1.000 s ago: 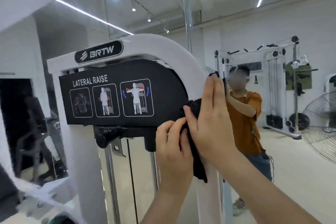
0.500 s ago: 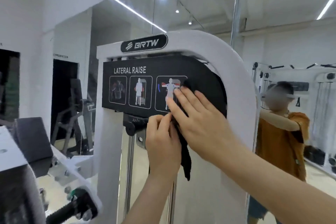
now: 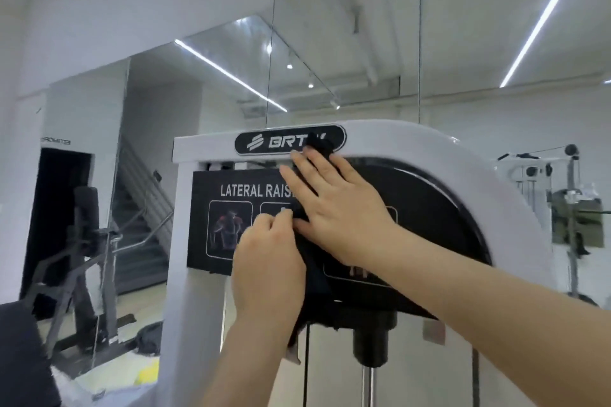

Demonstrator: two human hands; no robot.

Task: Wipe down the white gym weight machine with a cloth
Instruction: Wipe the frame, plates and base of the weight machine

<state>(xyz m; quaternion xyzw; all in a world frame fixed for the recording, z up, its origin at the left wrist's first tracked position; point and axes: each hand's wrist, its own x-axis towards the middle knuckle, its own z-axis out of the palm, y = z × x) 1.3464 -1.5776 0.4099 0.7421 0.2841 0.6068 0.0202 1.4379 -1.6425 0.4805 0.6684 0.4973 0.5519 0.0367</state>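
Observation:
The white gym weight machine fills the middle, with a curved white frame, a black BRTW badge and a black LATERAL RAISE panel. A black cloth lies against the panel and reaches up over the badge's right end. My right hand lies flat on the cloth with straight fingers, fingertips at the frame's top bar. My left hand is just below and left, its fingers curled round the hanging part of the cloth.
A wall mirror behind the machine reflects a staircase and ceiling lights. A black exercise frame stands at the left. A white cable machine is at the right. A chrome guide rod runs down under the panel.
Both hands and the cloth have slid left and upward, from the frame's right upright across the black panel to the top bar by the badge. The camera view has shifted along with them.

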